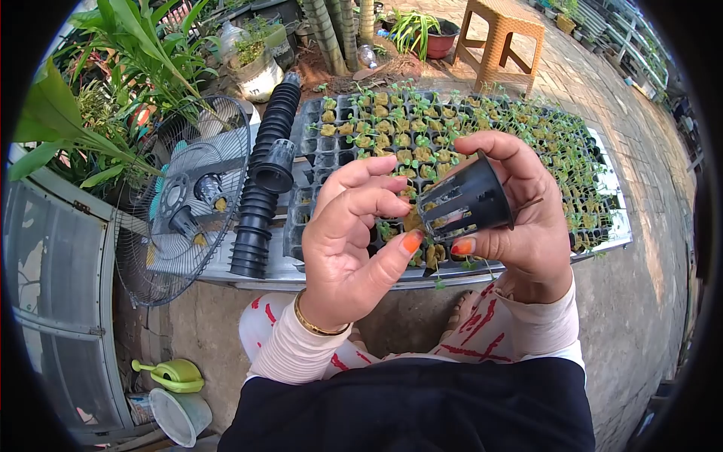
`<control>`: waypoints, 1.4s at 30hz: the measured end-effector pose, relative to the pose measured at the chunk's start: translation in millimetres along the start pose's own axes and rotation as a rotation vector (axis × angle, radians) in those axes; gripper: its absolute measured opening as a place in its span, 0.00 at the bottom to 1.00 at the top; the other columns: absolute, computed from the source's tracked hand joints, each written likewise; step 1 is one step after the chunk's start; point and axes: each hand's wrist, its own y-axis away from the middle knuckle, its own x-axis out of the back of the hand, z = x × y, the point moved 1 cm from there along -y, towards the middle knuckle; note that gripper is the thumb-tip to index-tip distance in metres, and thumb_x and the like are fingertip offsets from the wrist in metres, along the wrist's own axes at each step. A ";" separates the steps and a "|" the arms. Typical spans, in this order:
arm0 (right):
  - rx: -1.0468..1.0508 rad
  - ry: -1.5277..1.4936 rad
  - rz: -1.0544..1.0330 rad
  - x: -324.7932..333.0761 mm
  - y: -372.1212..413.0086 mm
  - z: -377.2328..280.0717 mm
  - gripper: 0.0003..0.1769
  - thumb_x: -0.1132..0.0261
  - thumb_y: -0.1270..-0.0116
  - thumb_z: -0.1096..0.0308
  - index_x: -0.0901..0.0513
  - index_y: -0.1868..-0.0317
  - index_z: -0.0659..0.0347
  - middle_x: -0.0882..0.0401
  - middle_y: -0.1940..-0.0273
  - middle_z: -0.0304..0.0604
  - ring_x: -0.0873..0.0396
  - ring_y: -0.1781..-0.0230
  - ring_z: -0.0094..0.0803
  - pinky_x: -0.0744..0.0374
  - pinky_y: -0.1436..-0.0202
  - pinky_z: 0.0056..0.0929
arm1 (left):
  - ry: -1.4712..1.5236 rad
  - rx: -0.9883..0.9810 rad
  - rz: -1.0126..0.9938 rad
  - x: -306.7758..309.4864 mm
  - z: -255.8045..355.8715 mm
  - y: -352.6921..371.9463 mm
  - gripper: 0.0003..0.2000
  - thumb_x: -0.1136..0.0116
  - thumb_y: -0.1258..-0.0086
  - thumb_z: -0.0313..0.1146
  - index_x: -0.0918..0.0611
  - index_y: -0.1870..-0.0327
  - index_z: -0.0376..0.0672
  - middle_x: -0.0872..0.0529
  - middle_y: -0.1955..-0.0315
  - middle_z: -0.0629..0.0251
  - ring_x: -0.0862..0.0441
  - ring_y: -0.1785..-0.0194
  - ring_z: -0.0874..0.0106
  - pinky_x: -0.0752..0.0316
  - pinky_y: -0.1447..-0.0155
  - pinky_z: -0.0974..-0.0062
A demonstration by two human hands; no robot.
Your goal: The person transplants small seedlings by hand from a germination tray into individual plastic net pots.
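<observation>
My right hand (527, 211) is wrapped round a black slotted net pot (471, 197), which lies tilted on its side with its rim to the right. A brown plug (413, 220) shows at the pot's narrow end, by the fingertips of my left hand (350, 241). That hand's fingers are curled and apart from the thumb; whether they touch the plug is unclear. Beneath both hands is a black seedling tray (324, 160) with small green seedlings in brown plugs. Left of the tray lies a long stack of black net pots (252, 218), with one loose pot (276, 166) on it.
A round wire fan guard (162, 264) at the left holds two net pots (184, 223) with plugs. Leafy plants (143, 45) hang over the left side. A woven stool (501, 38) stands behind the tray; a green watering can (178, 375) and bucket (181, 416) are at lower left.
</observation>
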 end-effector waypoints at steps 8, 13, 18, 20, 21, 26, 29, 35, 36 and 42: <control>-0.067 -0.007 0.050 -2.2 0.5 1.2 0.40 0.23 0.57 0.83 0.30 0.41 0.67 0.19 0.55 0.41 0.20 0.54 0.24 0.23 0.48 0.22 | -0.019 -0.003 -0.016 2.6 -2.0 -0.4 0.13 0.37 0.41 0.22 0.21 0.55 0.35 0.34 0.40 0.51 0.29 0.40 0.62 0.33 0.37 0.66; -0.078 0.014 0.089 -4.8 1.1 2.0 0.40 0.23 0.57 0.82 0.30 0.41 0.67 0.20 0.55 0.41 0.21 0.54 0.23 0.23 0.48 0.22 | -0.041 0.020 0.008 2.3 -1.5 -0.9 0.11 0.36 0.41 0.23 0.20 0.57 0.35 0.32 0.41 0.51 0.29 0.41 0.63 0.33 0.37 0.65; -0.073 0.074 0.071 -3.8 0.7 3.4 0.39 0.24 0.57 0.83 0.30 0.41 0.66 0.21 0.55 0.39 0.22 0.54 0.22 0.24 0.49 0.21 | -0.106 0.010 0.072 2.0 -5.2 2.2 0.10 0.35 0.41 0.23 0.19 0.59 0.35 0.30 0.44 0.52 0.28 0.42 0.64 0.33 0.38 0.65; -0.048 0.105 0.080 -4.2 0.6 3.2 0.38 0.25 0.56 0.84 0.30 0.42 0.67 0.21 0.56 0.39 0.22 0.54 0.21 0.24 0.49 0.21 | -0.185 -0.009 0.088 2.4 -6.5 2.6 0.10 0.34 0.41 0.24 0.19 0.59 0.35 0.30 0.44 0.52 0.28 0.43 0.64 0.33 0.39 0.66; -0.048 0.105 0.080 -4.4 0.5 3.1 0.38 0.25 0.56 0.84 0.30 0.42 0.67 0.21 0.56 0.39 0.22 0.54 0.21 0.24 0.49 0.21 | -0.185 -0.010 0.088 2.3 -6.6 2.4 0.10 0.34 0.41 0.24 0.19 0.59 0.35 0.30 0.44 0.52 0.28 0.43 0.64 0.33 0.39 0.66; 0.191 0.302 0.162 -12.2 3.1 0.5 0.34 0.28 0.54 0.84 0.28 0.43 0.65 0.20 0.56 0.41 0.20 0.54 0.26 0.22 0.50 0.24 | -0.113 0.069 0.096 3.6 0.2 -4.6 0.16 0.36 0.39 0.22 0.22 0.49 0.35 0.32 0.42 0.55 0.28 0.43 0.71 0.29 0.41 0.72; 0.400 0.726 0.168 -12.8 5.6 2.0 0.32 0.30 0.55 0.84 0.25 0.45 0.65 0.19 0.56 0.46 0.18 0.55 0.35 0.20 0.52 0.28 | -0.183 0.052 0.044 11.7 2.7 -6.6 0.20 0.37 0.38 0.20 0.25 0.44 0.34 0.33 0.40 0.56 0.28 0.42 0.73 0.28 0.42 0.75; 0.595 0.901 0.115 -12.8 2.1 5.9 0.32 0.35 0.59 0.86 0.25 0.46 0.64 0.20 0.57 0.52 0.20 0.61 0.48 0.20 0.59 0.36 | -0.346 0.050 0.002 7.3 -1.3 -5.2 0.25 0.38 0.45 0.14 0.24 0.44 0.37 0.33 0.39 0.55 0.29 0.40 0.71 0.30 0.41 0.74; 0.596 0.901 0.121 -11.8 3.6 4.1 0.32 0.35 0.59 0.86 0.25 0.46 0.64 0.20 0.57 0.52 0.20 0.61 0.48 0.20 0.59 0.36 | -0.347 0.051 -0.004 7.3 -2.7 -5.0 0.25 0.38 0.45 0.14 0.24 0.44 0.37 0.33 0.39 0.55 0.29 0.40 0.71 0.30 0.41 0.74; 0.377 0.709 0.145 -9.2 7.4 1.0 0.30 0.28 0.51 0.83 0.26 0.44 0.68 0.21 0.52 0.44 0.20 0.53 0.27 0.21 0.52 0.24 | -0.455 -0.018 0.054 3.0 -6.5 -5.7 0.23 0.35 0.47 0.17 0.23 0.47 0.36 0.31 0.40 0.54 0.29 0.41 0.70 0.31 0.41 0.73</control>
